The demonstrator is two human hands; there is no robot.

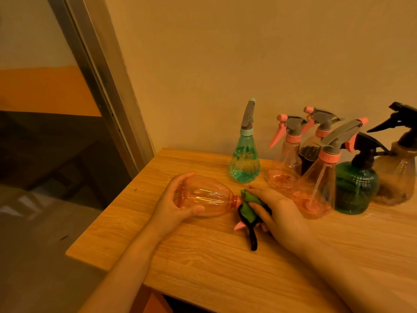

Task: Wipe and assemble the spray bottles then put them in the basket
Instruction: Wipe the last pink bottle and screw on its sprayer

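Hands [178,204] — bottle [203,197], cloth [318,205] gripped

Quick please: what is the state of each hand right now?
Left hand: grips the orange bottle, lying sideways.
Right hand: holds the green cloth at the bottle's neck.

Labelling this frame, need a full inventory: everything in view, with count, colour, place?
headless bottle: 1, pink, on its side, front left
cloth: 1, green with black edge, at the bottle's neck
teal bottle: 1, grey head, upright, back
pink trigger bottles: 3, upright, right
dark green bottle: 1, black head, right
brown bottle: 1, black head, far right
table: 1, light wood
left hand: grips headless bottle
right hand: holds cloth
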